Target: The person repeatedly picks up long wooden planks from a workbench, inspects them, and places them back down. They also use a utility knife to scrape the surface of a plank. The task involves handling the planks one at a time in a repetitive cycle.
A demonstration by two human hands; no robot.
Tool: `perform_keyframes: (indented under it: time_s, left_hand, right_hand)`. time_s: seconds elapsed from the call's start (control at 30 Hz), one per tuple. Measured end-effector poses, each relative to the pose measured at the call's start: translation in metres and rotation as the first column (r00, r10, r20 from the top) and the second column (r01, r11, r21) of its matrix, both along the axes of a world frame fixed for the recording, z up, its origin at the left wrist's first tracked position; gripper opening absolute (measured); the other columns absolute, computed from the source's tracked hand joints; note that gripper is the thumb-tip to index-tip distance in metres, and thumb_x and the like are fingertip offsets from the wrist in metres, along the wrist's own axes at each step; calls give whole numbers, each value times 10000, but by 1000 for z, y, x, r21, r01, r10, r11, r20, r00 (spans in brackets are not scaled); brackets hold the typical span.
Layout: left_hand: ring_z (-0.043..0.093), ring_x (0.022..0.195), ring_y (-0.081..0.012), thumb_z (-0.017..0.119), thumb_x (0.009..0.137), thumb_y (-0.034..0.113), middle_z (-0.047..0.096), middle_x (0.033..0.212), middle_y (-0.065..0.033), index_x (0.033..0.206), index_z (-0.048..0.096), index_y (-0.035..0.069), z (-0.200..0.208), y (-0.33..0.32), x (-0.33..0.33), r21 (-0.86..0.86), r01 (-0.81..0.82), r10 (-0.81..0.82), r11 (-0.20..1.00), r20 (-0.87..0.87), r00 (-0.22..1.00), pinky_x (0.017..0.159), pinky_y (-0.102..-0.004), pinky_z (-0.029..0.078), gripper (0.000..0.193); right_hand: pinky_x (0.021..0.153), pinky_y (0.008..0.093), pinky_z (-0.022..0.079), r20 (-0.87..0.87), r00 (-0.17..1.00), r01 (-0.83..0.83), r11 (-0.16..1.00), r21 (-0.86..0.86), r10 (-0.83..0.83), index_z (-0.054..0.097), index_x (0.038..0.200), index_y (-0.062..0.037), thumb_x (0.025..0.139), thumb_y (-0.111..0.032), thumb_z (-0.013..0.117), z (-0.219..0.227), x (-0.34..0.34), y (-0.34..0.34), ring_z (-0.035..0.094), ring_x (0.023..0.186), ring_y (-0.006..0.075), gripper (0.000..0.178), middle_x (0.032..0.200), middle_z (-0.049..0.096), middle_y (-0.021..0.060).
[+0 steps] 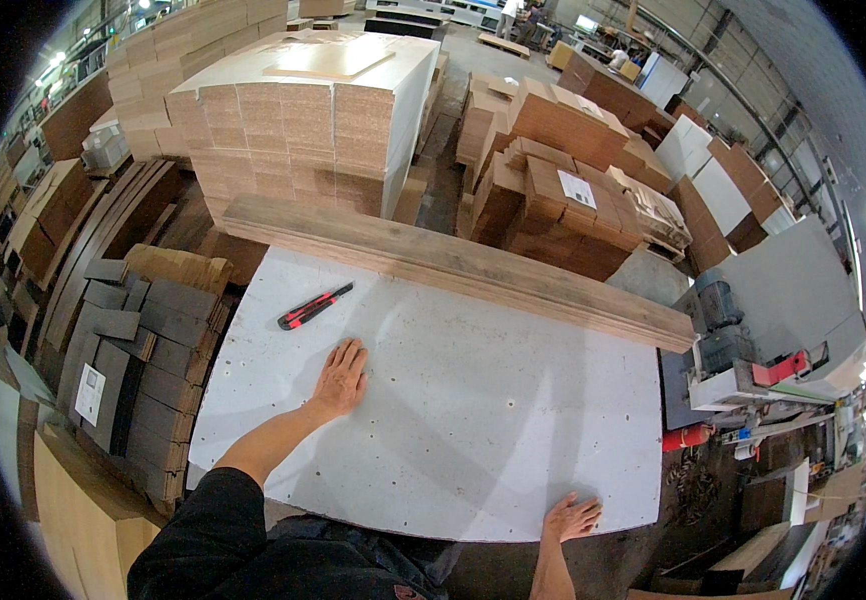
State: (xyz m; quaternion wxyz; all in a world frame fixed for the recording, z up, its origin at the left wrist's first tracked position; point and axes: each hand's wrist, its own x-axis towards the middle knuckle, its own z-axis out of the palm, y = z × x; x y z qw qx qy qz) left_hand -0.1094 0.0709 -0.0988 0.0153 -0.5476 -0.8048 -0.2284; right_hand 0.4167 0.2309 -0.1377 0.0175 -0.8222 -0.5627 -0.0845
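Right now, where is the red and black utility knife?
The red and black utility knife lies on the white board, toward its far left part, just beyond the left hand and short of the long wooden plank.

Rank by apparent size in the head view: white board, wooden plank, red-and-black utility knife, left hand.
1. white board
2. wooden plank
3. and 4. utility knife and left hand: they look alike, so unranked.
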Motion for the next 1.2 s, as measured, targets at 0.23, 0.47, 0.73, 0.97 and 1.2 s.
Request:
perform_keyframes:
  time_s: [0.23, 0.47, 0.73, 0.97, 1.2]
  left_hand:
    - [335, 1418, -394, 617, 886, 143, 381, 1482, -217, 1351, 456, -10, 1, 1, 0, 0, 1, -1, 1000, 3, 1000, 1183, -506, 281, 515]
    - [341, 1412, -394, 615, 887, 149, 384, 1482, -216, 1353, 455, -5, -3, 0, -1, 13, 5, -5, 1000, -12, 1000, 1176, -506, 289, 517]
    - [348, 1407, -393, 609, 887, 145, 392, 1477, -215, 1348, 459, -5, -1, 1, 0, 8, -1, 1, 1000, -14, 1000, 1174, -504, 294, 508]
    - [347, 1408, -390, 606, 881, 138, 391, 1478, -214, 1347, 461, -7, -1, 2, 0, 13, 0, 0, 1000, -16, 1000, 1175, -501, 292, 509]
    - [333, 1416, -385, 607, 876, 136, 381, 1483, -214, 1354, 455, -11, 3, 2, 1, 2, -2, 2, 1000, 8, 1000, 1178, -501, 288, 523]
  right_hand:
    - [1170, 526, 238, -38, 998, 36, 995, -89, -39, 269, 1559, -32, 1049, -500, 327, 12, -5, 0, 248, 1480, 348, 694, 1616, 246, 206]
    - [1168, 533, 234, -40, 999, 22, 998, -58, -24, 291, 1551, -25, 1049, -501, 335, 9, -4, 0, 251, 1477, 357, 693, 1607, 264, 215]
    - [1161, 542, 244, -48, 999, 13, 999, -45, -15, 317, 1536, -17, 1046, -496, 350, 12, -5, -1, 258, 1473, 359, 686, 1598, 280, 214]
    - [1162, 535, 244, -50, 999, 6, 999, -33, -7, 326, 1529, -11, 1044, -484, 366, 9, -3, 0, 260, 1472, 359, 679, 1595, 287, 212]
    - [1133, 517, 286, 15, 1000, 12, 1000, 2, -12, 355, 1517, -31, 1035, -494, 368, -3, 3, 3, 277, 1462, 332, 669, 1590, 306, 183]
